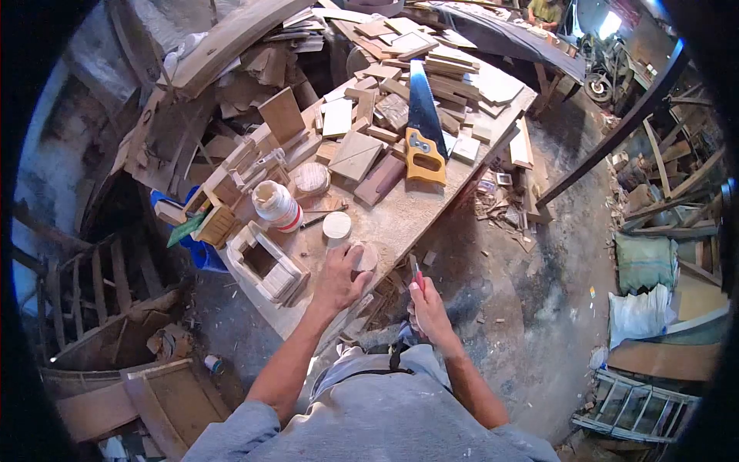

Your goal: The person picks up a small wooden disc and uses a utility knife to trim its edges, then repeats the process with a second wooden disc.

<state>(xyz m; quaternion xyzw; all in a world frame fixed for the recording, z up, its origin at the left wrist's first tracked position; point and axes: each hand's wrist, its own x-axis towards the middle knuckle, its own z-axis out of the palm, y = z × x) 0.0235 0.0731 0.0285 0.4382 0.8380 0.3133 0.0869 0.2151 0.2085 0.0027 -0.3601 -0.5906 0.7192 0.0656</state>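
At the near edge of the workbench, my left hand (339,277) has its fingers and thumb around a round wooden disc (366,256), pressing it on the bench top. My right hand (433,314) is closed around a red-handled tool with a slim metal tip (418,272), held upright just off the bench edge. A second, paler disc (337,225) lies just beyond my left fingers. To the left stands a hollow wooden box frame (289,283). Behind it is a white plastic jar (277,206) with a red band, with a thin dark stick (319,217) beside it.
A handsaw with a yellow handle (426,158) lies among stacked wood offcuts (385,108) on the workbench (431,212). Another round block (311,179) sits behind the jar. A dark post (616,131) slants at the right. Scraps litter the floor; a person (545,12) is far back.
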